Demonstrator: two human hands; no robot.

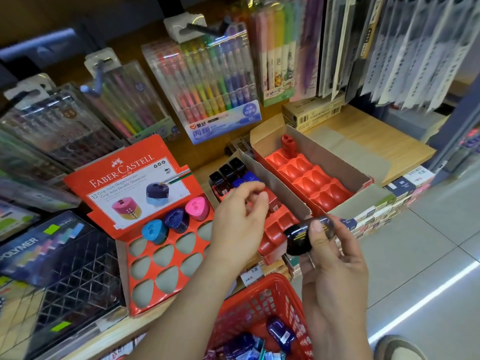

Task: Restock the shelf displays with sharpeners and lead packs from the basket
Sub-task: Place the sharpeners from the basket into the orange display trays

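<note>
Right grip: my right hand [335,271], lower right of centre, pinches a black sharpener [309,236] between thumb and fingertips, the thumb lying across its glossy side.
Left grip: my left hand [239,219], mid-frame, hovers with fingers loosely curled and blurred. I see nothing held in it.
Under the left hand: the middle tray [278,229], a red moulded insert in a cardboard box. Black and blue sharpeners [228,172] fill its far rows, and the near pockets are bare.
Likely target: a near pocket of that tray, I judge, since its black pieces look like the one I hold.
Doing it well: I should turn the sharpener to stand like its neighbours, lower it straight into the pocket and let go only once it seats. My left hand can steady the cardboard wall.
Watch for: the smooth shell slipping from a fingertip pinch, or my wrist knocking the seated row.
Right tray [311,178]: upper right of centre, nearly all bare pockets, with one red sharpener [288,145] at the far end.
Faber-Castell display [166,255]: left of centre, with three round sharpeners in its top row and open holes below.
Basket [259,302]: red, bottom centre, just below my wrists. More stock lies inside, including a dark blue sharpener [281,333].
Lead packs: I cannot pick them out for certain in the basket.
</note>
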